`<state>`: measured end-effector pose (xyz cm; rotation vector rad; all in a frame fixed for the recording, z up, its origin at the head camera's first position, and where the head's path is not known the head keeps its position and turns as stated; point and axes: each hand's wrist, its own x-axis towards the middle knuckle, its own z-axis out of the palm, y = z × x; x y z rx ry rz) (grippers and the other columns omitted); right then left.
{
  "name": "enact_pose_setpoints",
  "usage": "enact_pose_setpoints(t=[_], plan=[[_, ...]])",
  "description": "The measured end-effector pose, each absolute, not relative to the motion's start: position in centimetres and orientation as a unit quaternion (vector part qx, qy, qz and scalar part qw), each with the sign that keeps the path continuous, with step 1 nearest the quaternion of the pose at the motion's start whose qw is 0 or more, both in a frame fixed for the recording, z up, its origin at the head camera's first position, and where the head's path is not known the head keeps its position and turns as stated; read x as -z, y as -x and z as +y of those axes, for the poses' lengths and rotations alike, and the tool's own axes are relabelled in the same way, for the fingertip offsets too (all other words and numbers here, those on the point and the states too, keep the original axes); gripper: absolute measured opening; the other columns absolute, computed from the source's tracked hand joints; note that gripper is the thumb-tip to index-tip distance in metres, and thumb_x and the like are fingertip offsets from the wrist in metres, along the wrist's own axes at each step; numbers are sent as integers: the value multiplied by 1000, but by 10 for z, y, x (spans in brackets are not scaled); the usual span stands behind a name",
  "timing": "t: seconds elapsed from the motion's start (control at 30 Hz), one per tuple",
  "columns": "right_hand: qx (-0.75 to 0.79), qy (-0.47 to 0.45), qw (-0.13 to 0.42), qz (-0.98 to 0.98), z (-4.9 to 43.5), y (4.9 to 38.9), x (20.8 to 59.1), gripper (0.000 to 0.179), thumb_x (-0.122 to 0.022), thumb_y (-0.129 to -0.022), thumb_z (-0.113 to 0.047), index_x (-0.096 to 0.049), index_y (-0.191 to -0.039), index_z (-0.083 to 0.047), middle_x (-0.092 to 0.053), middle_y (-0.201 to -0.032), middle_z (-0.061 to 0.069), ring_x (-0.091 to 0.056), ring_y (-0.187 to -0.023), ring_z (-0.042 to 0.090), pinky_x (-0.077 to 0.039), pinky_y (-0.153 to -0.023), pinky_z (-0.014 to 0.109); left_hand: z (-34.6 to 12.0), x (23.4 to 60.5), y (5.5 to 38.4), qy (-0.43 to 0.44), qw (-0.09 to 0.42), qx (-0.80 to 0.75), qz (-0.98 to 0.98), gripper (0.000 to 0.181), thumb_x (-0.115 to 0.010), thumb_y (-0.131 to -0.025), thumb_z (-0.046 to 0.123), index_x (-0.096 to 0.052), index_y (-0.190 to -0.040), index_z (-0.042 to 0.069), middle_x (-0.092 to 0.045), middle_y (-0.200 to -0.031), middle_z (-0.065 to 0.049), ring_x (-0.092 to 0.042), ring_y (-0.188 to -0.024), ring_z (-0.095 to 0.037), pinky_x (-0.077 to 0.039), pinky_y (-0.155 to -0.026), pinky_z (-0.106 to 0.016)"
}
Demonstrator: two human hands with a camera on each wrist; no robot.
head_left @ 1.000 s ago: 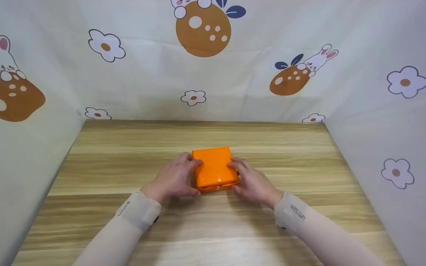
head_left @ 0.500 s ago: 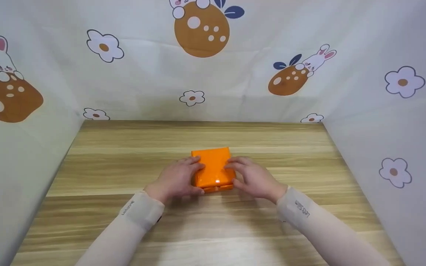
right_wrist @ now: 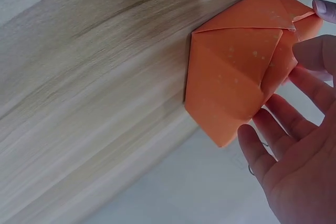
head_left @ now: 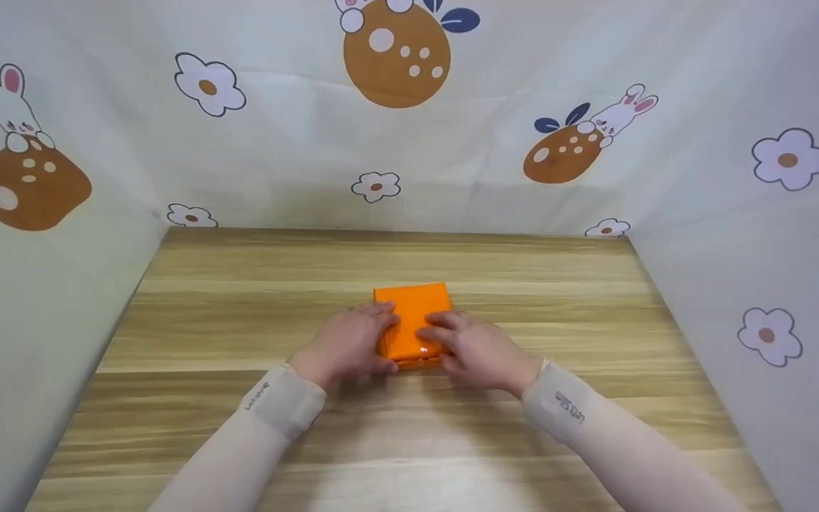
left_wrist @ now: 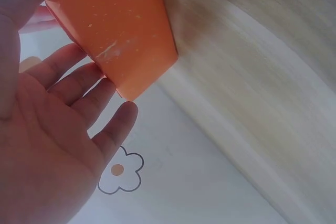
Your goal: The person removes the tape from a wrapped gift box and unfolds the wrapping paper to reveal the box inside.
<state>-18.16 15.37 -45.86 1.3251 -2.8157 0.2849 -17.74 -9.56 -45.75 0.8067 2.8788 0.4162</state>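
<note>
An orange paper-wrapped box [head_left: 411, 302] lies flat on the wooden table, its glossy top facing up. My left hand [head_left: 349, 345] rests along its left side, fingertips over the top edge and thumb by the near left corner. On the other side, the fingertips of my right hand [head_left: 484, 348] lie on the top face, its thumb near the front right corner. In the left wrist view, the box's plain speckled side [left_wrist: 121, 24] shows beside lightly bent fingers. Folded paper flaps on the right side [right_wrist: 226, 72] appear in the right wrist view. The underside is hidden.
The wood-grain table [head_left: 239, 284] spreads around the box on all sides. A pale cloth [head_left: 274, 142] printed with rabbits, oranges and flowers encloses the table at the back, left and right.
The right hand's fingers have moved from the box's right edge inward onto its top, after lifting slightly off. The left fingers reach slightly farther over the top. The box stays about in place.
</note>
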Motion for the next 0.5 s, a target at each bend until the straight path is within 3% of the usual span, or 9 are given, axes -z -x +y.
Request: enact_pose_setpoints(t=[0.37,0.5], plan=[[-85,-438,22,-895,156,180,462,42,-62,-91,-16,-65,-133,-16,-53,-143,11,-54,-126,32,-47,-99,46,-93,457,179,-258,74,-125,955,76,-80,-81,46,-54,-143,10,-42,-154,-7,-38,-141,-25,-32,-110,-55],[-100,-437,29,-893,153,181,461,33,-62,-92,-14,-69,-124,-15,-56,-139,9,-55,-125,30,-47,-100,45,-93,456,178,-256,70,-124,956,76,-80,-81,46,-55,-143,10,-42,-153,-8,-38,-141,-26,-31,-110,-56]])
